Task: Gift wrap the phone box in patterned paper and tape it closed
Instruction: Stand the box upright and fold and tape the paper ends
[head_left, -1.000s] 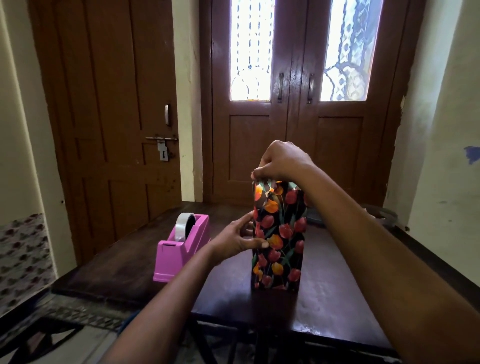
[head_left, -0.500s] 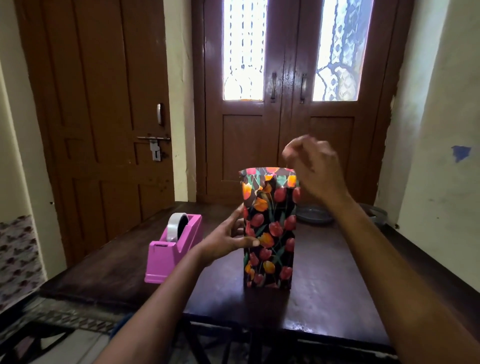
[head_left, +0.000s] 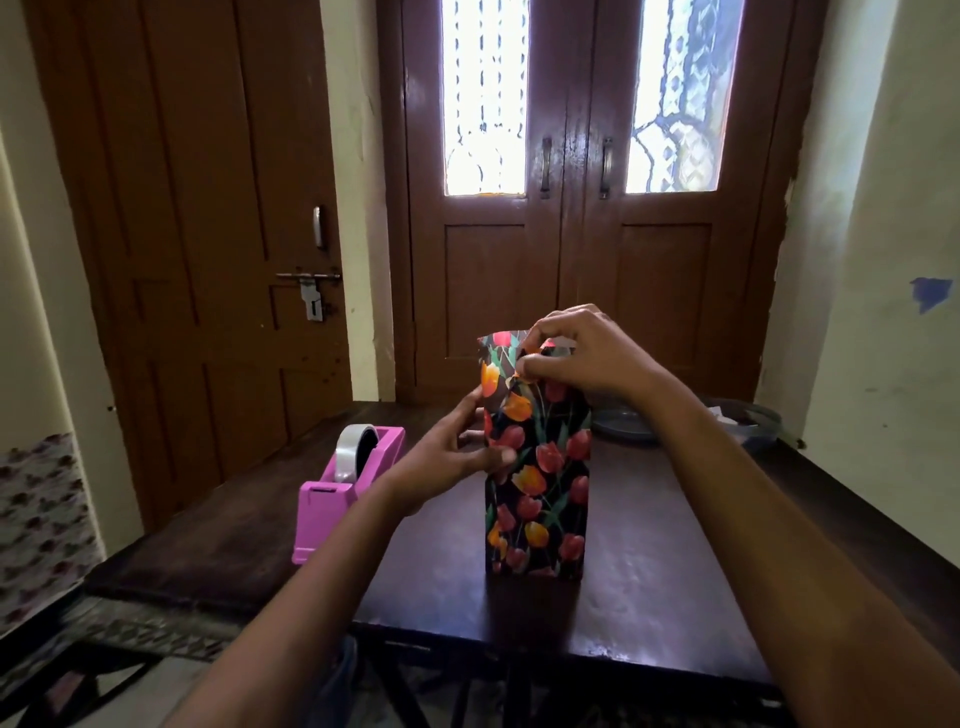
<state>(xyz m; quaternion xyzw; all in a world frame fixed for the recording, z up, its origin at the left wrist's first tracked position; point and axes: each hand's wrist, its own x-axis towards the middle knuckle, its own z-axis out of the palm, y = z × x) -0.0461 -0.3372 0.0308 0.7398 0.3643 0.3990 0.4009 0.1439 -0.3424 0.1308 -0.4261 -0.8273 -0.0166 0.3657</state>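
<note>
Phone box, sleeved in patterned paper, stands on end near the middle of the table. My left hand grips its left edge, thumb across the front; my right hand pinches the loose paper at the open top. Pulling that fold hard could, I reckon, tear it or tip the tall box toward the tape dispenser.

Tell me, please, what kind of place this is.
Probably a room in a home, near its entrance: wooden double doors with patterned glass panes, another wooden door with a latch, and a dark wooden table bearing a pink tape dispenser and the wrapped box.
</note>
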